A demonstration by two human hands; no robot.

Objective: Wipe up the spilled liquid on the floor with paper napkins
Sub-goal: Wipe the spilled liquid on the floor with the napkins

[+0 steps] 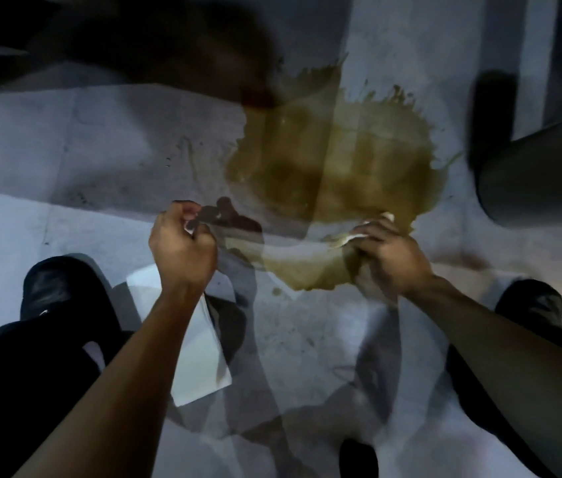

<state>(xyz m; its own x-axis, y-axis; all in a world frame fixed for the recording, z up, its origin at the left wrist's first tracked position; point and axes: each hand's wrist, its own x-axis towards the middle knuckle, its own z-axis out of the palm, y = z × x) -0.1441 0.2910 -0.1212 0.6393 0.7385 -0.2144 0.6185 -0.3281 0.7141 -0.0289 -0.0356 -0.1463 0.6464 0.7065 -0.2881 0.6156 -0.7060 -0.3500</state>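
Observation:
A wide brown spill (334, 160) covers the grey floor (100, 150) in front of me. A thin paper napkin (289, 251), soaked and stained brown, stretches between my two hands over the spill's near edge. My left hand (183, 246) pinches its left end with curled fingers. On the right end my right hand (391, 260) grips a bunched white corner. Blur makes the sheet look half transparent.
A white stack of napkins (200, 346) lies on the floor under my left forearm. My black shoes stand at the left (55, 288) and right (531, 301). A dark rounded container (541, 174) stands right of the spill. A dark shape (117, 39) fills the top left.

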